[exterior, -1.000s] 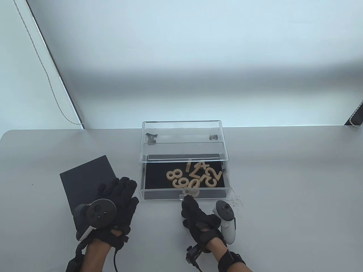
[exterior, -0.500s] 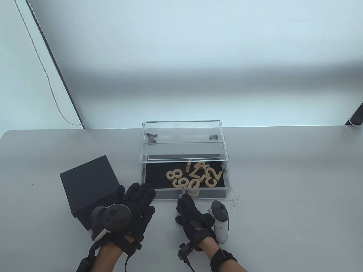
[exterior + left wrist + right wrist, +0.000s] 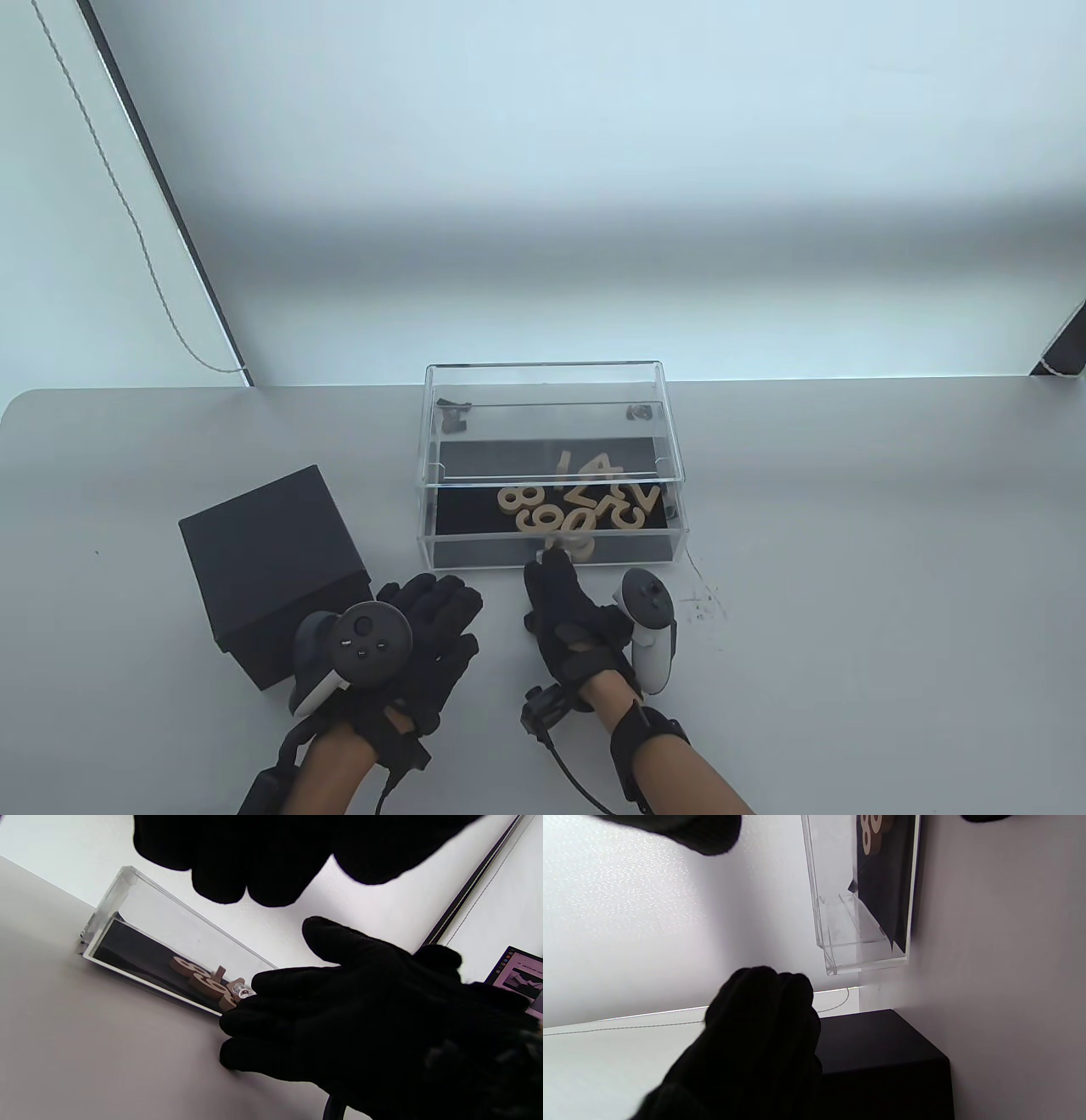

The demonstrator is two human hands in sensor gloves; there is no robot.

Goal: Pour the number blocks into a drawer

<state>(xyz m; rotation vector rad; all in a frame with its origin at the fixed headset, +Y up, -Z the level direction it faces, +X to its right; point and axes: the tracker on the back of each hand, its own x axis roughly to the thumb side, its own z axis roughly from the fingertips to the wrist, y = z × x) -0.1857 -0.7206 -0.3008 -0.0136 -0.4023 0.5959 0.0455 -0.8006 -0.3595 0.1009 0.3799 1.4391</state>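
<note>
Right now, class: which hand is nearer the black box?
Left. The left hand sits right beside the black box, at its near right corner. The right hand is farther right, fingertips at the drawer front knob.

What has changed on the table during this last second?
The drawer with the number blocks has slid back, partway into the clear case, with the right hand at its small front knob. The left hand has moved off the black box toward the middle. The box and the case have stayed put.
</note>
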